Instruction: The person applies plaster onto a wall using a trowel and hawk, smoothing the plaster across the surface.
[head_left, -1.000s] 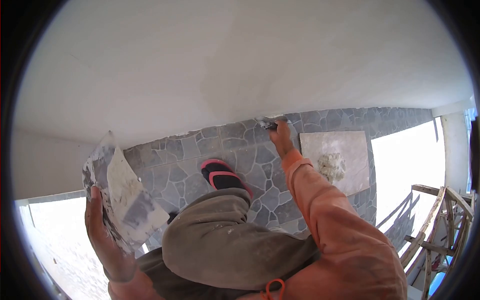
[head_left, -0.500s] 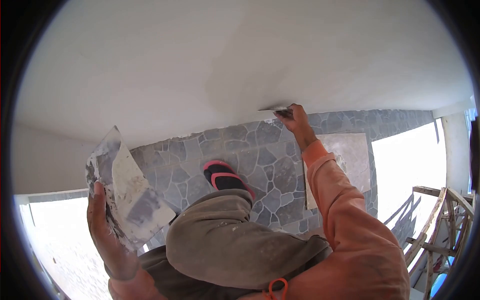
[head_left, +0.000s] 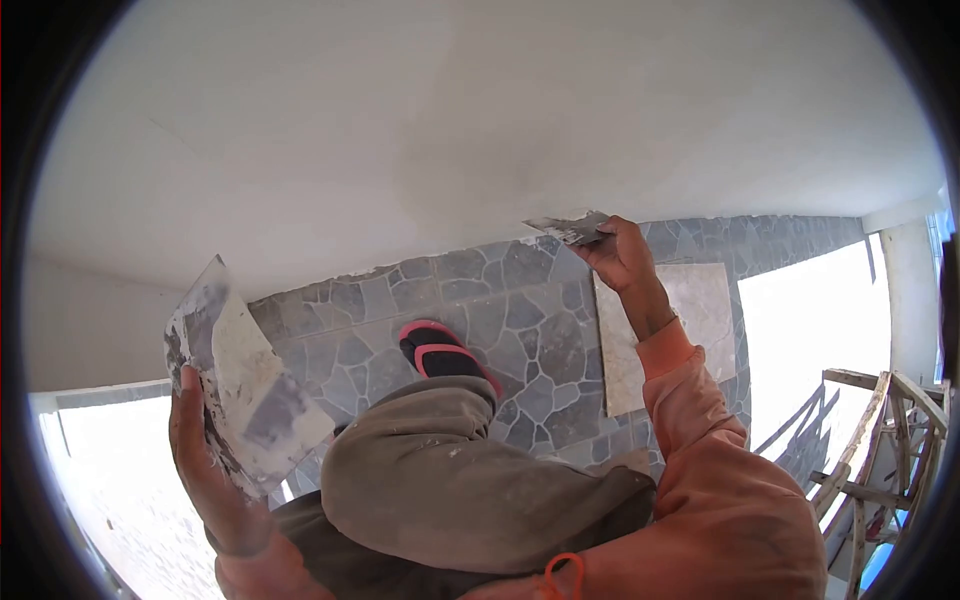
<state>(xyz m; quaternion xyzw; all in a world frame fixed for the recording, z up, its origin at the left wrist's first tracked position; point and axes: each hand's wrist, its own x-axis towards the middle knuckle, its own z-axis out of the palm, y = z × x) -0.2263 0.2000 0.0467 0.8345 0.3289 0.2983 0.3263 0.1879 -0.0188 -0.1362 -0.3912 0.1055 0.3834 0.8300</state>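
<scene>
My left hand grips a plaster-smeared flat board by its edge at the left, with its broad face turned up and pale filler spread over it. In my right hand is a thin metal putty knife, its blade coated with grey-white filler. The blade lies close to the foot of the white wall. A darker, damp-looking patch shows on the wall above it.
Grey stone paving runs along the wall base. A pale square slab lies on it below my right hand. My foot in a black and pink sandal stands mid-floor. Wooden frames stand at the far right.
My right hand has drawn back slightly to the right, and the putty knife has turned so that more of its filler-coated blade shows. The board in my left hand has shifted slightly left.
</scene>
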